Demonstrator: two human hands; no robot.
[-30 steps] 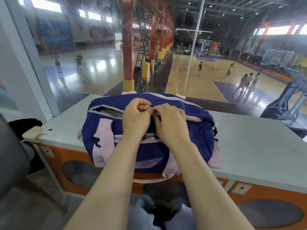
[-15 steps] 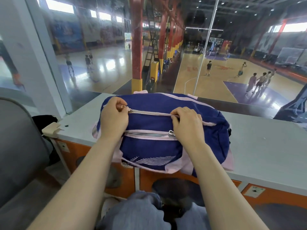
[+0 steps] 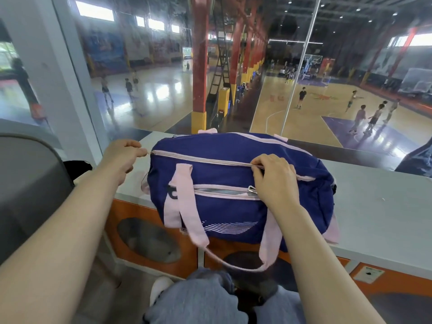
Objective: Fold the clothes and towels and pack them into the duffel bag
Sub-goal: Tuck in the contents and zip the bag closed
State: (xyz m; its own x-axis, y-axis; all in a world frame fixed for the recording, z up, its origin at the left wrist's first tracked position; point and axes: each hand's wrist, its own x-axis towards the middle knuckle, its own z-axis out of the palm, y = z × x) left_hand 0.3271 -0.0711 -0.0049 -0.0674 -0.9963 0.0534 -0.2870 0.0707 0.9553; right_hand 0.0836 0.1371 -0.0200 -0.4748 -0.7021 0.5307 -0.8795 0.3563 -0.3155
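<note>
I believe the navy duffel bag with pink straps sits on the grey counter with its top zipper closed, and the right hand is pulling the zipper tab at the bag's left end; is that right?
Nearly: the head view shows the left hand pinching the zipper tab at the left end. The right hand presses on the closed top zipper of the navy duffel bag with pink straps, which sits on the grey counter.

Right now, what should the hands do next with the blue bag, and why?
Probably let go of the zipper. The left hand has the pull at the left end of the duffel bag, the main zipper looks closed, and the right hand pins the bag's top.
</note>
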